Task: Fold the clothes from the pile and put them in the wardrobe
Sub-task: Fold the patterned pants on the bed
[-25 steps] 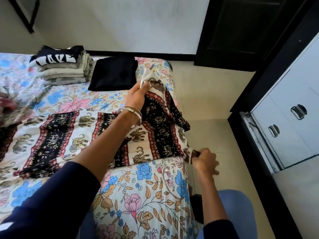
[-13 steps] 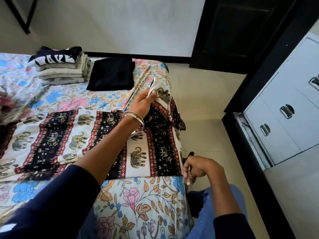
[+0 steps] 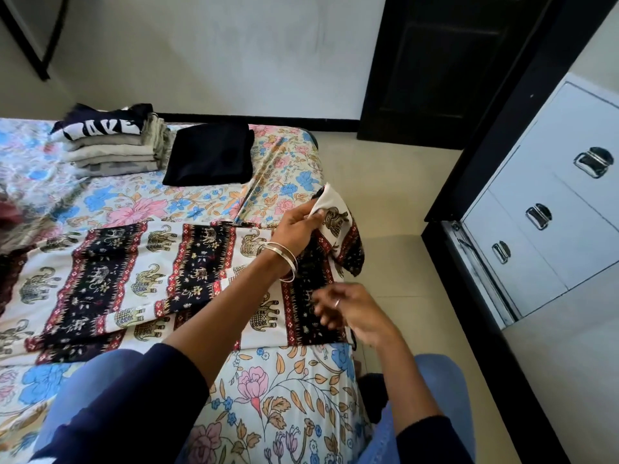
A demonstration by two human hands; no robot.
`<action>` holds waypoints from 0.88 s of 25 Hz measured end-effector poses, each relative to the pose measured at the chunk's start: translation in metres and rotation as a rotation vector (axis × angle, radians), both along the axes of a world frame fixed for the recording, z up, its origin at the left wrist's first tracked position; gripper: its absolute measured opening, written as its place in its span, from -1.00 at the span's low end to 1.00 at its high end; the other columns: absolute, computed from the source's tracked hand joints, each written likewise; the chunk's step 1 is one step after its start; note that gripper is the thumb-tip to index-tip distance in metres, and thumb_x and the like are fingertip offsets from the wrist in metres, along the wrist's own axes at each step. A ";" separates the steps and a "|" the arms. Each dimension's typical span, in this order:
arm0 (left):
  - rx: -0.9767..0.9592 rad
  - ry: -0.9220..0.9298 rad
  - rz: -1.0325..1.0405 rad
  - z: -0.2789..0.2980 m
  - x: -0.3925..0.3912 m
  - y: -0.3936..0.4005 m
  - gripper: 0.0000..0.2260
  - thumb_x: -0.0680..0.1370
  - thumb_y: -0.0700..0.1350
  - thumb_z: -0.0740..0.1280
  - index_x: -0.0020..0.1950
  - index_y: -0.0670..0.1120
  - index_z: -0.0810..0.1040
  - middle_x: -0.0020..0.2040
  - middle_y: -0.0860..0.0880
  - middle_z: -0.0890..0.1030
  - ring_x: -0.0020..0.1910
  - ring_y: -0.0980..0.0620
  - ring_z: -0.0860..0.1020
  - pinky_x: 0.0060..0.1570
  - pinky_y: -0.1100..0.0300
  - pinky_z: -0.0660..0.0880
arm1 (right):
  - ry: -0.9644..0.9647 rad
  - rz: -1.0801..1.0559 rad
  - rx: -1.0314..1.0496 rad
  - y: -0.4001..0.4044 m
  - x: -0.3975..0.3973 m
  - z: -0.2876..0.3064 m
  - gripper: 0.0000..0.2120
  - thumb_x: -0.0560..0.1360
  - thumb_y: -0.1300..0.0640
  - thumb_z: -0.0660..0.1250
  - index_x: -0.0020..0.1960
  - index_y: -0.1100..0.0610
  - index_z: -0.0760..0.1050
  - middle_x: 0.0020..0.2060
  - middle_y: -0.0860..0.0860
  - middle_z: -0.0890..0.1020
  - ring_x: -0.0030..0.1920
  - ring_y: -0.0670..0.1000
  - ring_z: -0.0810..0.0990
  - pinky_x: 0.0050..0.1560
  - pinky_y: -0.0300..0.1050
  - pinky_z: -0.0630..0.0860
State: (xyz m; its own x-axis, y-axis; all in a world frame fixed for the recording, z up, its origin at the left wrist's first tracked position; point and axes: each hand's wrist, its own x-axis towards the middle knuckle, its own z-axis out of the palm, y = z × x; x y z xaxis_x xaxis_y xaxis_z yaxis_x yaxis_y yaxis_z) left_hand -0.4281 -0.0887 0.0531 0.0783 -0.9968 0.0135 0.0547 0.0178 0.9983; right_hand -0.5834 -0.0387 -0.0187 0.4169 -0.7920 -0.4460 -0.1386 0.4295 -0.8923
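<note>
- Bed (image 3: 268, 396): I see it covered by a floral sheet, filling the left and lower part of the head view.
- Wardrobe (image 3: 552, 229): white, with metal handles, at the right beyond a strip of floor.
- Elephant-print garment (image 3: 140, 279): spread flat across the bed, one end reaching the bed's right edge; its far right corner is lifted off the sheet.
- Stack of folded clothes (image 3: 110, 149): at the far side of the bed, a dark lettered piece on top.
- Folded black garment (image 3: 211, 155): lies just beside the stack, to its right.
- Left hand (image 3: 298, 226): fingers and thumb pinch the raised corner of the print garment; bangles on the wrist.
- Right hand (image 3: 348, 309): motion-blurred over the garment's near right edge, fingers loosely curled; I cannot tell if it holds cloth.
</note>
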 end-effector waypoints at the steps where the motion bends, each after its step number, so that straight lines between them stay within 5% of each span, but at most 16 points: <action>1: 0.005 -0.038 -0.051 0.001 -0.004 0.002 -0.78 0.60 -0.27 0.25 0.14 -0.03 0.58 -0.28 0.08 0.57 -0.29 0.14 0.45 -0.26 0.37 0.38 | -0.268 -0.352 0.140 -0.008 -0.011 0.007 -0.70 0.48 0.04 0.35 0.08 0.26 0.55 -0.05 0.22 0.62 -0.18 0.12 0.61 -0.15 0.02 0.58; 3: 0.046 -0.274 -0.284 0.001 -0.013 0.012 -0.73 0.58 -0.24 0.29 0.25 -0.05 0.55 -0.14 0.03 0.61 -0.22 0.07 0.51 -0.24 0.32 0.48 | -0.584 -0.875 0.336 -0.033 -0.037 0.014 -0.48 0.50 -0.21 0.27 0.14 0.26 0.47 0.02 0.23 0.58 -0.03 0.22 0.60 0.03 0.16 0.57; 4: 0.063 -0.483 -0.486 -0.001 -0.020 0.022 -0.69 0.58 -0.22 0.29 0.32 -0.05 0.50 -0.02 0.00 0.61 -0.12 0.04 0.52 -0.12 0.24 0.51 | -0.514 -0.964 0.369 -0.046 -0.051 0.012 -0.36 0.50 -0.33 0.21 0.17 0.26 0.43 0.03 0.23 0.57 0.00 0.24 0.58 0.12 0.23 0.53; 6: 0.089 -0.869 -0.966 -0.011 -0.034 0.044 -0.56 0.58 -0.19 0.28 0.45 0.03 0.36 0.26 -0.07 0.51 0.13 -0.02 0.47 0.10 0.11 0.40 | -0.219 -0.904 0.422 -0.063 -0.068 0.005 -0.26 0.45 -0.41 0.21 0.25 0.23 0.36 0.04 0.24 0.56 -0.01 0.23 0.57 0.22 0.31 0.45; 8: 0.099 -0.966 -1.173 -0.031 -0.038 0.059 -0.50 0.58 -0.20 0.29 0.49 0.05 0.30 0.39 -0.09 0.44 0.26 -0.07 0.44 0.17 0.11 0.33 | 0.023 -0.732 0.528 -0.063 -0.071 -0.021 -0.36 0.44 -0.31 0.34 0.26 0.15 0.35 0.05 0.23 0.57 0.01 0.18 0.60 0.16 0.19 0.46; 11: 0.046 -0.900 -0.760 -0.058 -0.023 0.048 -0.68 0.57 -0.22 0.31 0.32 -0.04 0.53 0.23 -0.03 0.60 0.13 0.06 0.58 0.19 0.11 0.52 | 0.374 -0.743 0.354 -0.057 -0.062 -0.057 -0.63 0.46 0.00 0.45 0.14 0.22 0.51 -0.12 0.15 0.62 -0.17 0.09 0.61 -0.24 -0.13 0.44; 13: 0.044 -0.916 -0.384 -0.066 -0.001 0.026 -0.75 0.57 -0.23 0.31 0.22 -0.07 0.59 0.14 -0.02 0.65 0.02 0.10 0.61 0.11 0.22 0.54 | 0.391 -0.741 0.131 -0.066 -0.047 -0.064 -0.82 0.50 0.18 0.42 0.07 0.22 0.55 -0.22 0.06 0.59 -0.32 -0.03 0.49 -0.36 -0.19 0.39; 16: 0.029 -1.092 -0.011 -0.075 0.044 -0.012 -0.74 0.57 -0.23 0.29 0.25 -0.07 0.56 0.18 -0.05 0.61 0.10 0.01 0.56 0.12 0.28 0.45 | 0.439 -0.495 -0.177 -0.097 -0.016 -0.058 -0.73 0.54 0.22 0.35 0.24 0.13 0.50 0.04 -0.01 0.59 -0.04 -0.04 0.56 0.01 -0.15 0.54; 19: 0.064 -1.354 0.012 -0.091 0.091 -0.045 -0.66 0.59 -0.18 0.25 0.37 -0.03 0.45 0.30 -0.07 0.51 0.27 -0.11 0.46 0.26 -0.03 0.44 | 0.634 -0.250 -0.411 -0.136 0.011 -0.070 -0.63 0.57 0.24 0.27 0.34 -0.02 0.44 0.16 -0.08 0.57 0.15 0.03 0.52 0.17 0.06 0.44; 22: 0.093 -1.517 -0.078 -0.105 0.121 -0.061 -0.64 0.62 -0.09 0.20 0.43 0.03 0.37 0.34 -0.03 0.46 0.36 -0.09 0.38 0.33 -0.17 0.32 | 0.803 -0.131 -0.515 -0.165 0.015 -0.078 -0.51 0.52 0.35 0.25 0.34 -0.09 0.44 0.20 -0.12 0.53 0.26 0.01 0.38 0.13 0.00 0.20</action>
State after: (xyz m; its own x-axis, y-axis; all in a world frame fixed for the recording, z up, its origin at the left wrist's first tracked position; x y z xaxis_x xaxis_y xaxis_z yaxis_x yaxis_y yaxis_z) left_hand -0.3075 -0.1501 -0.0514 -0.0022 -0.9995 -0.0307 -0.9942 -0.0011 0.1073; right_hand -0.5687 -0.2035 -0.0967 0.0324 -0.9890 -0.1446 -0.7690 0.0677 -0.6356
